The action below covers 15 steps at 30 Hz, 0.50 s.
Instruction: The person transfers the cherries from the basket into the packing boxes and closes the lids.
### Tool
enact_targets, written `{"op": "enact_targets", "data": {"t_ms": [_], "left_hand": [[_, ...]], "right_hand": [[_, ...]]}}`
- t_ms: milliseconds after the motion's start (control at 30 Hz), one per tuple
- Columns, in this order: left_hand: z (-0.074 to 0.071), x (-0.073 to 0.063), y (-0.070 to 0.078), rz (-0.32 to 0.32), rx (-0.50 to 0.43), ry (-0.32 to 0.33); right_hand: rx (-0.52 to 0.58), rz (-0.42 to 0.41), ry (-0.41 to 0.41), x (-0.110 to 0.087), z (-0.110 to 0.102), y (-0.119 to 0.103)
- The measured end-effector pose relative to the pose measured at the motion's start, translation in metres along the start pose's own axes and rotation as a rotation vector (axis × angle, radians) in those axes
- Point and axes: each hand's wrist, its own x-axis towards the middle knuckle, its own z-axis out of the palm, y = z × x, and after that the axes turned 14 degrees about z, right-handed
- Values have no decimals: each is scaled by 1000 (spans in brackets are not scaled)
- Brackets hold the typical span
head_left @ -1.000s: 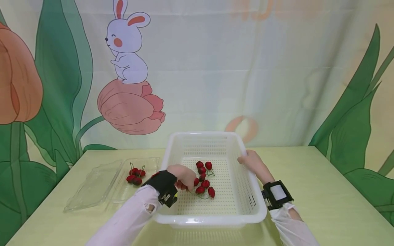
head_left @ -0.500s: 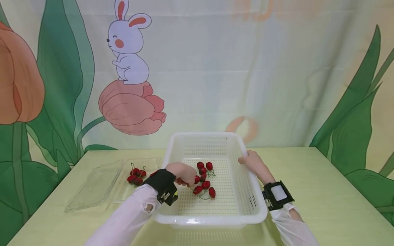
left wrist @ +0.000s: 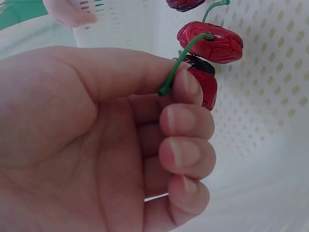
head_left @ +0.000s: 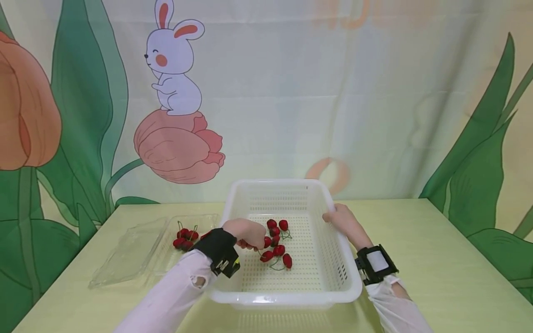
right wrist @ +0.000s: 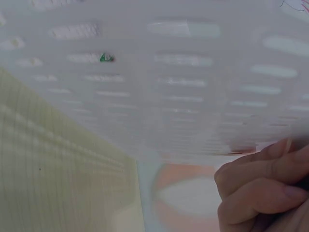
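Note:
A white perforated plastic basket [head_left: 287, 298] stands in the middle of the head view, with several red cherries [head_left: 287, 261] on its floor. My left hand [head_left: 249, 232] reaches over the left rim, fingers curled. In the left wrist view its thumb and index fingertip pinch at a cherry [left wrist: 208, 89], apparently by the stem; the exact contact is hidden. A green stem [left wrist: 186, 60] from another cherry [left wrist: 217, 43] crosses over the thumb tip. My right hand [head_left: 343, 219] grips the basket's right rim; the right wrist view shows its curled fingers [right wrist: 256, 203] beside the slotted wall.
Left of the basket lies a clear plastic container [head_left: 164, 264] holding several cherries [head_left: 183, 239], with its flat clear lid [head_left: 127, 254] opened out to the left. The pale yellow table [head_left: 449, 259] ends at a printed curtain [head_left: 374, 115] behind.
A cherry beside my left fingers has shifted slightly left within the basket, along with small finger movement. My right hand keeps its grip on the rim, and the basket has not visibly moved.

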Motion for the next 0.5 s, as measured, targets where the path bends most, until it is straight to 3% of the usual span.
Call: {"op": "enact_targets", "data": {"t_ms": [500], "left_hand": [[-5, -8, 3, 37, 12, 90]], "right_hand": [[-15, -5, 5, 0, 0, 0]]}}
